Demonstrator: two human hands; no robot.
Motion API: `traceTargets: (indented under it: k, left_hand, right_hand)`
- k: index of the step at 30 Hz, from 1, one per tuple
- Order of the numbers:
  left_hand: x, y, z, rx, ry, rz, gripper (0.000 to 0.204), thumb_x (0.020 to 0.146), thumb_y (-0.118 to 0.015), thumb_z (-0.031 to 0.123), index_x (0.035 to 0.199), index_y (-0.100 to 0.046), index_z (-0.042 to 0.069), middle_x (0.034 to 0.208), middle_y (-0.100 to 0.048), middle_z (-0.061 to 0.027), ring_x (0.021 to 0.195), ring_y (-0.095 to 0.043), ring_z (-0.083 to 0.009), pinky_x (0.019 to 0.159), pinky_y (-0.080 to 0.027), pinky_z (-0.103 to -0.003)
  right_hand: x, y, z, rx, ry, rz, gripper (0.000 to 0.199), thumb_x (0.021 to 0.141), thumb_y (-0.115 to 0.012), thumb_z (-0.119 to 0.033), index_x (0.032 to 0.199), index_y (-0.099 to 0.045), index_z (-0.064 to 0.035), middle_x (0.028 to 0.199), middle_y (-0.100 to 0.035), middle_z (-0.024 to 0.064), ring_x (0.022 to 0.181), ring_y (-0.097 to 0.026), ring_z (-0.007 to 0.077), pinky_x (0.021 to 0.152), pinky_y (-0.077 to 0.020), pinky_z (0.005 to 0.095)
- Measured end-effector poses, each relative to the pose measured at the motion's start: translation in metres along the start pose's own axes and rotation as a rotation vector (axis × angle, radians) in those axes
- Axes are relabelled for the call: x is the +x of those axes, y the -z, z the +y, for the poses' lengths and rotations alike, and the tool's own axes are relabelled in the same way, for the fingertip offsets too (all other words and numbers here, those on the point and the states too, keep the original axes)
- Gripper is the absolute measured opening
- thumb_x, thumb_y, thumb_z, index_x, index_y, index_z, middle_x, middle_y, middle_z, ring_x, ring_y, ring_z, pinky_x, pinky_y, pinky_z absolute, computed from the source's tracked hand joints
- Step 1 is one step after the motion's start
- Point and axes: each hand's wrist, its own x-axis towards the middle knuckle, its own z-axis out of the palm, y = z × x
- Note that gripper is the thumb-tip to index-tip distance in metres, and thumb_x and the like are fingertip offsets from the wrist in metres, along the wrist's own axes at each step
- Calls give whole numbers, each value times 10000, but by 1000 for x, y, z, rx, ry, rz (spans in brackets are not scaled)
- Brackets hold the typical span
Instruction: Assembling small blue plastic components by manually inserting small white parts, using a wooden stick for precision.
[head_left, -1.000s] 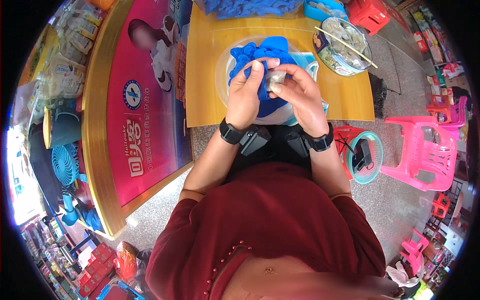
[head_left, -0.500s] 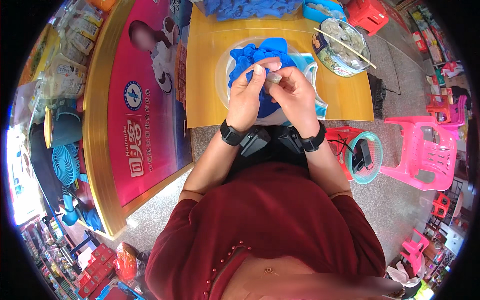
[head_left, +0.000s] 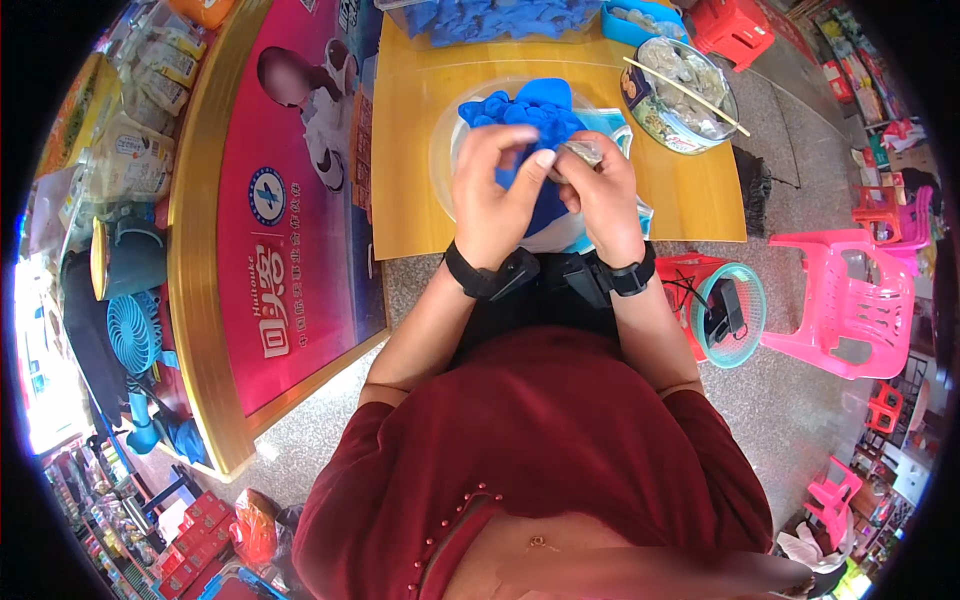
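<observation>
Over a round translucent tub [head_left: 441, 155] holding a pile of soft, bright blue pieces [head_left: 520, 108], both my hands are close together. My right hand [head_left: 612, 195] is closed, pinching a small greyish, crumpled piece [head_left: 583, 152] between thumb and fingers; its exact kind is unclear. Beside it, my left hand [head_left: 492, 195] has its fingers apart and slightly blurred, with the thumb reaching toward the greyish piece. Whether the thumb touches it is hard to see. A light-blue and white item [head_left: 642, 215] lies partly hidden behind my right hand.
A round tin [head_left: 690, 138] of greyish pieces stands at the right, a chopstick [head_left: 685, 95] across it. A clear box of blue pieces [head_left: 490, 22] and a blue tray [head_left: 645, 18] sit at the back. A teal basket [head_left: 755, 320] and pink chair [head_left: 850, 300] stand right.
My left hand has moved slightly down and left, its fingers parting from the pinch near the right hand. My right hand shifted slightly right, keeping the greyish piece.
</observation>
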Motion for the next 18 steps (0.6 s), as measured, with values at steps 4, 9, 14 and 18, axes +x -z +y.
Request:
traceTargets:
  k: [4, 9, 14, 18]
  left_hand:
    - [-2, -1, 8, 38, 29, -64, 182, 796, -745, 74, 958, -669, 39, 872, -650, -83, 751, -618, -171, 691, -511, -286]
    - [-2, 0, 2, 139, -21, -65, 168, 829, -722, 58, 984, -668, 21, 854, -653, -58, 756, -612, -131, 715, -503, -265]
    - [2, 3, -12, -572, 292, -69, 166, 859, -658, -21, 1012, -623, 32, 901, -652, -36, 814, -610, -96, 738, -494, -229]
    - [0, 3, -10, -515, 271, -115, 189, 872, -640, -38, 1039, -602, 41, 927, -636, -9, 851, -593, -80, 762, -484, -220]
  right_hand:
    - [-3, 2, -3, 233, -73, -21, 197, 852, -681, -163, 965, -602, -23, 755, -610, 31, 552, -541, 72, 457, -414, 211]
    - [-2, 8, -2, 334, -108, -118, 243, 856, -686, -140, 1038, -603, -3, 812, -613, 28, 593, -557, 85, 483, -425, 210]
    - [-5, 7, -4, 126, 105, -201, 267, 867, -668, -74, 1116, -597, -12, 909, -635, 23, 738, -571, 66, 612, -454, 207]
    - [-2, 10, 2, -113, 114, -173, 264, 865, -665, -45, 1119, -597, -23, 929, -640, 13, 748, -556, 44, 626, -457, 203]
